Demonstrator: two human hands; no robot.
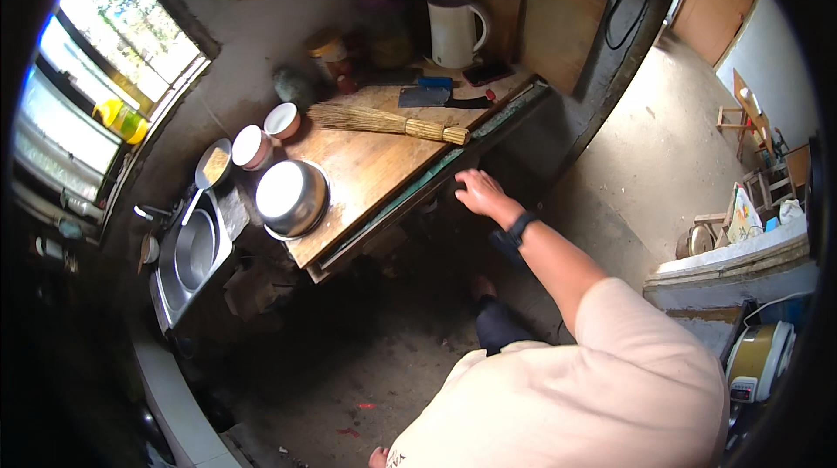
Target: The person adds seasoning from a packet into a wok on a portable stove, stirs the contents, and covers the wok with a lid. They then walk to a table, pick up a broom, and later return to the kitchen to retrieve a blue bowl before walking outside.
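Note:
My right hand [482, 193], with a dark band on its wrist, is held in the air just off the front edge of a wooden worktop [366, 164]. Its fingers are slightly curled and hold nothing. On the worktop nearest to it lies a straw hand broom [386, 121], its bound handle towards the front edge. Behind the broom is a cleaver [424, 97] with a dark handle. An upturned steel bowl [291, 199] sits at the worktop's left end. Only a bit of my left hand [378, 457] shows at the bottom edge, beside my shirt; the rest is hidden.
Two bowls [252, 146] and a ladle-like pan [214, 164] stand near a steel sink [196, 252]. A white electric kettle [451, 30], a phone [487, 73] and cutting boards [556, 17] are at the back. A rice cooker [758, 363] sits at right.

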